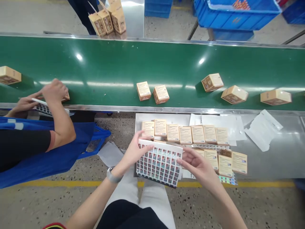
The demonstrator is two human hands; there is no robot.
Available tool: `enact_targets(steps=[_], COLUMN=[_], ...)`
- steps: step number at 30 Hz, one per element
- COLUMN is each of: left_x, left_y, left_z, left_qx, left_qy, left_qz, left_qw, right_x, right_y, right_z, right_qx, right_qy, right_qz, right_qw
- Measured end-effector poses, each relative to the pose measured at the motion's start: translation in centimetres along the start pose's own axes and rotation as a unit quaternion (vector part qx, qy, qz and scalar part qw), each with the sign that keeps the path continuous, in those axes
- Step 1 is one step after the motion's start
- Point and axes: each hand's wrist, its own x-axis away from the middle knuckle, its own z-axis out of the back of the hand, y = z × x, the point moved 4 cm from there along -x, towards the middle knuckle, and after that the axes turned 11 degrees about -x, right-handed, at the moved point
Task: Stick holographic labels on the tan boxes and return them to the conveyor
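A sheet of small shiny stickers [158, 163] is held up over the near edge of the metal table. My left hand [138, 149] grips its upper left corner, thumb laid across the front. At the right edge, my right hand [194, 162] pinches the sheet between thumb and fingers. Just beyond the sheet stands a row of small brown cartons [185, 135] with printed labels on top. More cartons [225, 164] stand to the right of my right hand, with another sticker sheet [227, 180] partly under them.
A green conveyor belt [114, 63] crosses ahead, carrying several cartons [160, 94]. White backing paper [263, 130] lies on the metal table [283, 159]. At left, a co-worker's hands [54, 92] hold a sticker sheet. A blue crate [238, 19] stands beyond the belt.
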Motion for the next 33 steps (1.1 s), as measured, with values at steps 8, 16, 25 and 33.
enact_targets(steps=[8,16,25,33], left_x=[2.1,1.1,-0.5,-1.3], left_y=[8.4,10.4,10.4,8.8], left_z=[-9.2,-15.4,-14.8,-13.3], left_qx=[-0.298,-0.25,-0.211,-0.314], left_qy=[0.018,-0.099,-0.161,-0.161], left_qz=[-0.298,-0.271,-0.211,-0.236], left_qw=[0.907,0.924,0.941,0.905], right_x=[2.1,3.4,2.0,1.1], right_y=[-0.5,-2.6,-1.4,-2.1], right_z=[4.6,10.9,10.9,9.5], right_qx=[-0.043,0.045,0.087,0.307], right_qy=[-0.017,-0.045,-0.067,-0.081], right_qz=[-0.011,0.035,0.045,0.263], right_qw=[0.999,0.997,0.993,0.911])
